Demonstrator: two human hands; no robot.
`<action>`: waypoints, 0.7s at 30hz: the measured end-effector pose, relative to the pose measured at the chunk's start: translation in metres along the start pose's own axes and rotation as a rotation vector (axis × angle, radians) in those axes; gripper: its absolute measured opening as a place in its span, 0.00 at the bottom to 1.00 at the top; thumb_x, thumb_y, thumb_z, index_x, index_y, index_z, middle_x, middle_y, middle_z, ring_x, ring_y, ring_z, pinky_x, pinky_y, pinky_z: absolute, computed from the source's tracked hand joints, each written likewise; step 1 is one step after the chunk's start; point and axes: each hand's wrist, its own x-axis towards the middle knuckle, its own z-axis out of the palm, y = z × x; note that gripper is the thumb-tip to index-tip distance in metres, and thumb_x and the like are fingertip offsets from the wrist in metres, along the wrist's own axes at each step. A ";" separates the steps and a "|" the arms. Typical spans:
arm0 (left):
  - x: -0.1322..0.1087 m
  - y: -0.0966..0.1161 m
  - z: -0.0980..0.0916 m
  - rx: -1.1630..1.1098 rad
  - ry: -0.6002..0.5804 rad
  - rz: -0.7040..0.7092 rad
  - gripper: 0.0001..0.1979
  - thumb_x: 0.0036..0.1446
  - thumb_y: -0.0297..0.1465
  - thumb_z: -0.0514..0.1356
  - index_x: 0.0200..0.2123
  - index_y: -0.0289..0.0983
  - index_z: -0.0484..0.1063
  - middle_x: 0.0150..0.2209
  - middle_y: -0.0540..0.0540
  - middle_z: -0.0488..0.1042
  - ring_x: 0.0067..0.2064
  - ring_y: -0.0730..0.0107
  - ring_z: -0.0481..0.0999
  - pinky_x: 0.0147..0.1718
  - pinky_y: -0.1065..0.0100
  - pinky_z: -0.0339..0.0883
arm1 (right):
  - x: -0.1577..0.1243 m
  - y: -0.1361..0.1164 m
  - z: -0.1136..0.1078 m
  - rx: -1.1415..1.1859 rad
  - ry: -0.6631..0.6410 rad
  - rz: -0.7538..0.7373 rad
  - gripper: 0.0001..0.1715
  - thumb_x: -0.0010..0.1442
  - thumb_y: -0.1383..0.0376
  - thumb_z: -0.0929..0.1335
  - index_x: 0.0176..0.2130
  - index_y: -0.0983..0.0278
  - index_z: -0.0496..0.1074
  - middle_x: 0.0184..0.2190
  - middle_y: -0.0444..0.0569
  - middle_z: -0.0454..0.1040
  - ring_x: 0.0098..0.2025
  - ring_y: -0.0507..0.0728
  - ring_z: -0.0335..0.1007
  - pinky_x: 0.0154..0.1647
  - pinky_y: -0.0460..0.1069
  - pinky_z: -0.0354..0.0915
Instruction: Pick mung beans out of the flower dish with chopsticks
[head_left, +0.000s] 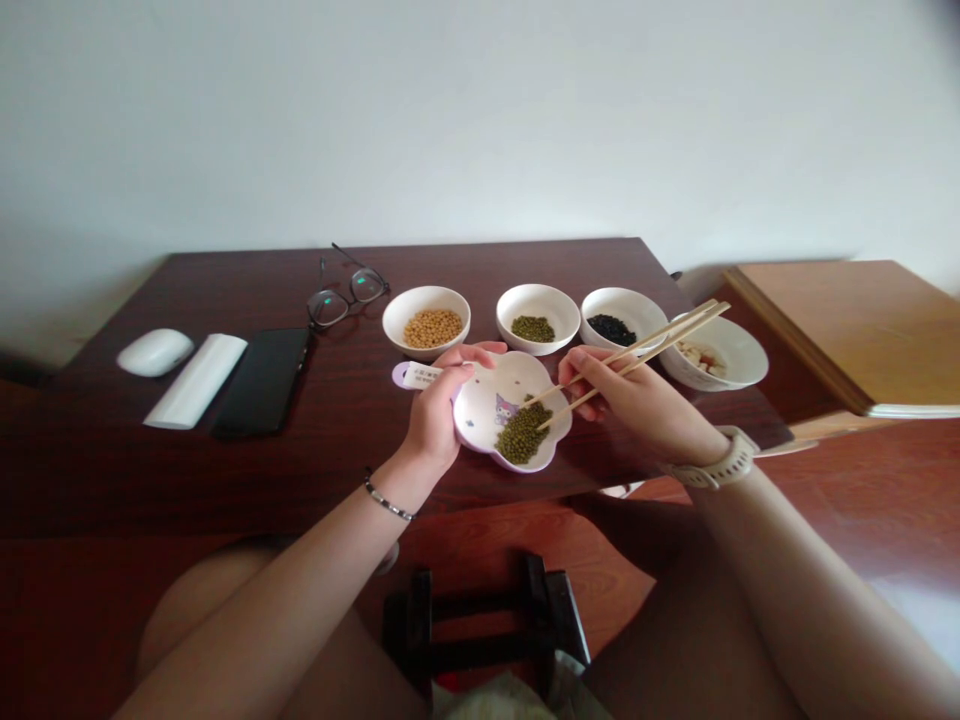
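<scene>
Mung beans (523,435) lie heaped in the flower-shaped dish (480,405), its rim gripped by my left hand (433,412). My right hand (622,392) closes on bamboo chopsticks (637,355), tips at the heap; whether they hold a bean I can't tell. Tilting the dish could spill beans onto the table (300,470).

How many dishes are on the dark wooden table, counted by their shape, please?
White round ceramic bowls: 4
White flower-shaped ceramic plate: 1
Total: 5
</scene>
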 end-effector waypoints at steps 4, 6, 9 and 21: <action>0.000 0.000 0.000 -0.002 0.003 -0.003 0.08 0.61 0.32 0.59 0.34 0.40 0.78 0.54 0.43 0.83 0.62 0.45 0.78 0.66 0.43 0.66 | 0.001 0.001 0.004 -0.005 0.045 0.020 0.31 0.75 0.42 0.66 0.31 0.62 0.72 0.20 0.45 0.72 0.21 0.51 0.67 0.23 0.46 0.63; 0.000 0.000 0.000 0.003 0.000 -0.001 0.08 0.61 0.33 0.59 0.34 0.41 0.78 0.54 0.43 0.83 0.62 0.44 0.78 0.66 0.42 0.66 | 0.001 0.003 0.004 0.000 0.067 0.032 0.32 0.73 0.39 0.67 0.31 0.61 0.73 0.20 0.46 0.74 0.21 0.52 0.69 0.23 0.46 0.65; 0.000 0.000 0.000 0.003 -0.004 0.012 0.08 0.61 0.33 0.59 0.34 0.40 0.78 0.54 0.43 0.83 0.61 0.44 0.78 0.65 0.42 0.67 | 0.002 0.008 0.003 0.033 0.086 0.045 0.33 0.71 0.39 0.68 0.31 0.62 0.73 0.21 0.48 0.76 0.22 0.52 0.70 0.23 0.46 0.67; 0.000 0.000 0.000 0.016 -0.003 0.023 0.08 0.60 0.32 0.58 0.34 0.40 0.78 0.54 0.43 0.83 0.60 0.44 0.79 0.64 0.42 0.67 | -0.004 0.007 -0.010 0.049 0.063 0.045 0.27 0.74 0.44 0.68 0.34 0.62 0.73 0.21 0.44 0.71 0.21 0.51 0.65 0.22 0.46 0.60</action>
